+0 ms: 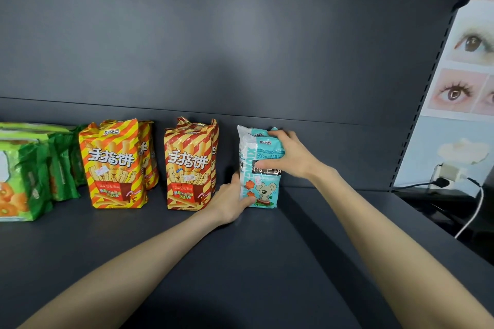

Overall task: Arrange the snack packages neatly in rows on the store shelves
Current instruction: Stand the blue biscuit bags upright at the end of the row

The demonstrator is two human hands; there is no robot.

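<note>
Left hand (230, 200) fingers clasp teal packet (263, 184) low, right hand (290, 157) fingers clasp its top; it may topple left onto striped packs (188, 165) if released unevenly.

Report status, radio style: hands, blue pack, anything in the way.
Left hand grips blue pack low; right hand grips its top. Pack upright on shelf. Striped pack close beside left hand.

The shelf (267, 262) is free along its front and right of the teal package (263, 189) up to the side upright (417, 125); striped packs (187, 168) and green packs (24, 184) block the left.
</note>
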